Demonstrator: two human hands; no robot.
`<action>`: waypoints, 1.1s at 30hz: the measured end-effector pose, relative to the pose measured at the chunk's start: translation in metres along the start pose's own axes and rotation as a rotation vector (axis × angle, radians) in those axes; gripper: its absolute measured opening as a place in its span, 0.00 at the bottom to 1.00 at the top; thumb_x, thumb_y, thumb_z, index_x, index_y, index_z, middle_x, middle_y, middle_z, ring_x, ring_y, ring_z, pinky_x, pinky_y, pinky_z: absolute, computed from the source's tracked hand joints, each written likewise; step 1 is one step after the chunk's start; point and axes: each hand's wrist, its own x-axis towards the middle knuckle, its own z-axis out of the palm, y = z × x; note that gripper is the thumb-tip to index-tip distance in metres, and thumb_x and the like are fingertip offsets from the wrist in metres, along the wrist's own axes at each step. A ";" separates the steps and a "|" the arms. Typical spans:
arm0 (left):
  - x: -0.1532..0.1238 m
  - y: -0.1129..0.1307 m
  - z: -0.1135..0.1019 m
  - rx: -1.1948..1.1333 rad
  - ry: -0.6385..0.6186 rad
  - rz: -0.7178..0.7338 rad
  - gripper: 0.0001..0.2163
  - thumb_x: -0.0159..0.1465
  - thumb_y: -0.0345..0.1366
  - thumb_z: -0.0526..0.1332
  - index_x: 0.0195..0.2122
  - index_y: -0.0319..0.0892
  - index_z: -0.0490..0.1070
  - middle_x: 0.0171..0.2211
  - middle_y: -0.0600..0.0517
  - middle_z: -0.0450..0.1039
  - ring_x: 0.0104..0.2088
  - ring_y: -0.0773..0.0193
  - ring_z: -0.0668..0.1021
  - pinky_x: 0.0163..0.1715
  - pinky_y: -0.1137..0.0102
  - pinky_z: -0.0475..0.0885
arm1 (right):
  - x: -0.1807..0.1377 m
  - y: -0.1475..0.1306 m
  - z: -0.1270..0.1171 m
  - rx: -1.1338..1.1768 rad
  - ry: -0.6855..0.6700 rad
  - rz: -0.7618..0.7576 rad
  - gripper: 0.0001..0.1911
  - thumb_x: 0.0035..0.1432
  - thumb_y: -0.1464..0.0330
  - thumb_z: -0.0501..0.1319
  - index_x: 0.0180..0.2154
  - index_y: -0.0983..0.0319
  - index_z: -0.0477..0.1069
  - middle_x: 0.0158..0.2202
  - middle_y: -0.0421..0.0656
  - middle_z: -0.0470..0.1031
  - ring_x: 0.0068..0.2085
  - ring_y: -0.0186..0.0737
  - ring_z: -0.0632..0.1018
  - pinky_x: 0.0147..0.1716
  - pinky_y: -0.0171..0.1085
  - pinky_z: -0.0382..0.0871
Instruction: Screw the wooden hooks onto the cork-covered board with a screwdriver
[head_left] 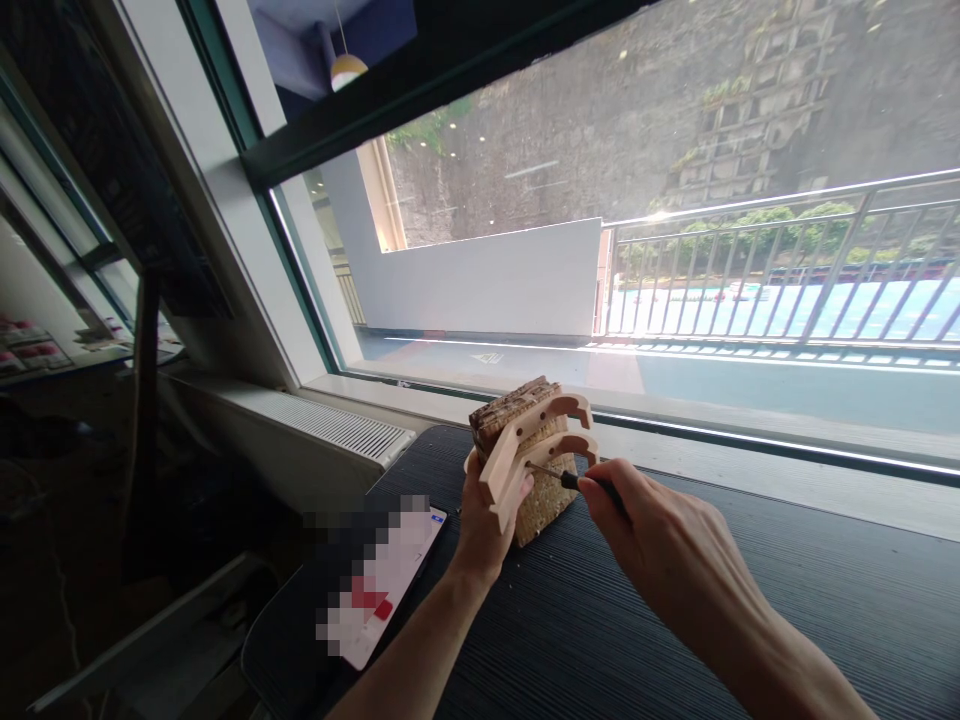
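My left hand [484, 535] is closed around a pale wooden bracket [504, 465] and the rough, straw-coloured block [546, 508] behind it. The bracket has two curved, hook-like arms with dark holes along them. Dark, bark-like texture covers the top of the block, which stands tilted above the black table. My right hand [645, 525] grips a screwdriver [568, 480] by its black handle. Its thin metal shaft points left, with the tip at a hole in the lower arm. Whether a screw sits under the tip is too small to tell.
A phone [397, 590] with a lit, partly blurred screen lies on the black ridged table [585, 640], left of my left forearm. Beyond the table's far edge is a large window [487, 290]. A white vented radiator cover [330, 415] stands at the left.
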 end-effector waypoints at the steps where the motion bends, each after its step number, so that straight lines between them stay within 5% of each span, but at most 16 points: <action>1: 0.000 -0.001 0.000 0.004 -0.002 -0.004 0.27 0.51 0.33 0.68 0.52 0.45 0.65 0.46 0.49 0.73 0.46 0.58 0.75 0.47 0.66 0.70 | 0.000 -0.001 0.000 0.006 -0.011 -0.004 0.08 0.63 0.64 0.50 0.37 0.58 0.65 0.23 0.38 0.75 0.19 0.37 0.74 0.19 0.33 0.55; 5: 0.000 -0.004 -0.001 0.018 -0.004 -0.020 0.26 0.52 0.34 0.68 0.52 0.42 0.65 0.46 0.48 0.73 0.45 0.58 0.76 0.47 0.64 0.70 | -0.001 -0.005 -0.001 0.048 -0.032 -0.028 0.07 0.60 0.67 0.53 0.41 0.58 0.64 0.32 0.40 0.77 0.24 0.37 0.76 0.21 0.33 0.59; 12: 0.000 -0.003 -0.001 0.001 0.019 -0.024 0.26 0.51 0.34 0.69 0.52 0.44 0.65 0.45 0.49 0.73 0.45 0.59 0.76 0.46 0.66 0.70 | -0.001 -0.003 0.002 0.034 -0.071 0.013 0.06 0.63 0.64 0.51 0.38 0.58 0.63 0.24 0.37 0.75 0.22 0.39 0.76 0.20 0.34 0.57; 18: 0.000 -0.004 -0.002 0.031 -0.013 0.011 0.26 0.53 0.34 0.68 0.52 0.44 0.64 0.45 0.49 0.72 0.45 0.59 0.75 0.47 0.66 0.70 | -0.001 -0.005 0.000 -0.002 -0.029 -0.010 0.06 0.59 0.67 0.54 0.41 0.58 0.62 0.33 0.40 0.76 0.23 0.38 0.75 0.21 0.34 0.59; 26: 0.001 -0.003 -0.001 -0.022 -0.052 0.025 0.24 0.53 0.34 0.67 0.52 0.44 0.65 0.45 0.49 0.73 0.44 0.59 0.76 0.46 0.66 0.71 | -0.002 0.000 0.002 0.041 -0.083 0.036 0.06 0.63 0.63 0.51 0.39 0.57 0.62 0.22 0.35 0.73 0.21 0.39 0.75 0.20 0.34 0.57; 33: 0.000 -0.002 -0.001 -0.064 -0.035 -0.013 0.26 0.51 0.35 0.69 0.52 0.42 0.66 0.43 0.48 0.74 0.43 0.57 0.77 0.45 0.64 0.71 | -0.002 -0.003 -0.001 0.021 -0.007 -0.010 0.05 0.58 0.66 0.56 0.38 0.57 0.62 0.30 0.38 0.76 0.23 0.38 0.75 0.21 0.34 0.59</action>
